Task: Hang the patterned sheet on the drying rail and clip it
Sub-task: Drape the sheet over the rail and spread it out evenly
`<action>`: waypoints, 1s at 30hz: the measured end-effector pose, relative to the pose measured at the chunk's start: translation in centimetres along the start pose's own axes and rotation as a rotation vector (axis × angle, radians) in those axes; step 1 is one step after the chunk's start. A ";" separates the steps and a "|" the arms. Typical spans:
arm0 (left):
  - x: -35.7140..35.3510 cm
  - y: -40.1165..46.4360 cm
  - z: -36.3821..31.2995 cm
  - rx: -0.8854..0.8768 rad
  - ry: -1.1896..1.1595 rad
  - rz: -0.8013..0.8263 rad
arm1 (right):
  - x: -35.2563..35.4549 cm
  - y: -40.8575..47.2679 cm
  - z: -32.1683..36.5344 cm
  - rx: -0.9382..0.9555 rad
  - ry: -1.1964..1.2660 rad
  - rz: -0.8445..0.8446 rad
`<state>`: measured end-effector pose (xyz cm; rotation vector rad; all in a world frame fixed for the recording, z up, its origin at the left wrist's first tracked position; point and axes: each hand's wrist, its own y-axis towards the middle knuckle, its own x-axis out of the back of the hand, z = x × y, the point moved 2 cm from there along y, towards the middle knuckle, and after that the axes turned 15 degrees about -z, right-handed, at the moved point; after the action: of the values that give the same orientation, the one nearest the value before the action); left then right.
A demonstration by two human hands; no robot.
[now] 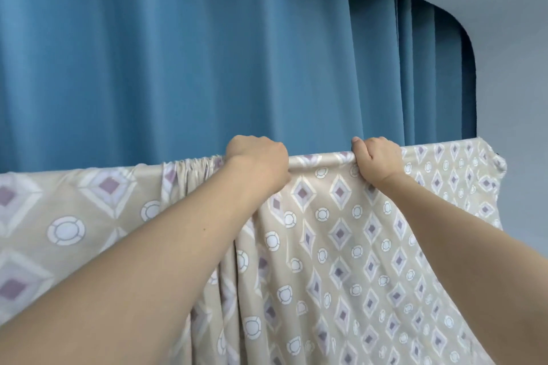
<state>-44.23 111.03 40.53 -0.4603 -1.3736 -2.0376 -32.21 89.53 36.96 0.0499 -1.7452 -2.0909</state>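
From the head camera, the patterned sheet [341,216] is draped over the drying rail [321,160], which shows only as a rounded ridge under the cloth. Both hands are curled over that top edge: the left hand [257,157] grasps a bunched, gathered stretch, the right hand [376,157] pinches the smoother part, likely to spread the fabric along the rail. The sheet is beige with mauve diamonds and white rings. Behind hangs a blue curtain [178,53]. No clip is in view.
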 end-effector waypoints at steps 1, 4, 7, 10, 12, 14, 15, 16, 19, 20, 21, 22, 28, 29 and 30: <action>0.2 -0.4 0.4 -0.005 0.040 -0.008 | 0.1 0.0 -0.2 -0.003 -0.010 0.005; -0.1 -1.5 1.3 -0.040 0.115 -0.111 | 0.3 0.0 0.1 -0.027 -0.018 0.039; -0.6 -2.0 1.8 -0.010 0.118 -0.183 | 1.1 0.5 2.1 0.007 -0.048 0.043; -0.3 -1.9 1.4 0.006 0.058 -0.180 | 2.3 0.0 6.5 0.147 0.077 -0.003; 0.1 -1.9 1.1 0.001 0.021 -0.180 | 2.4 -0.9 9.4 0.210 0.143 0.027; 0.3 -2.4 1.3 -0.022 0.011 -0.187 | 2.2 -1.7 11.0 0.213 0.092 0.030; 0.4 -2.7 1.6 -0.040 0.016 -0.194 | 2.1 -2.1 11.3 0.207 0.064 0.013; 0.4 -3.2 2.0 -0.052 0.029 -0.210 | 2.1 -2.3 11.3 0.200 0.052 -0.001; 0.4 -4.7 3.5 -0.033 0.064 -0.258 | 2.1 -2.6 11.1 0.177 0.050 -0.008; 0.4 -5.2 4.3 -0.012 0.066 -0.268 | 2.1 -2.6 11.1 0.175 0.049 -0.011; 0.4 -5.8 5.2 0.013 0.070 -0.283 | 2.1 -2.6 11.1 0.171 0.050 -0.014; 0.4 -6.4 6.3 0.039 0.079 -0.300 | 2.1 -2.5 11.2 0.168 0.047 -0.015; 0.7 -9.0 10.2 0.149 0.112 -0.348 | 2.0 -2.3 11.8 0.177 0.034 0.000; 0.8 -8.9 10.1 0.152 0.113 -0.354 | 2.1 -2.2 11.9 0.175 0.025 0.005; 0.9 -8.8 10.0 0.156 0.115 -0.361 | 2.3 -2.2 12.0 0.182 0.013 -0.001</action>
<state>-51.38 122.24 38.85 -0.0251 -1.6209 -2.1739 -38.45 100.27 37.96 0.1156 -1.9228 -1.9226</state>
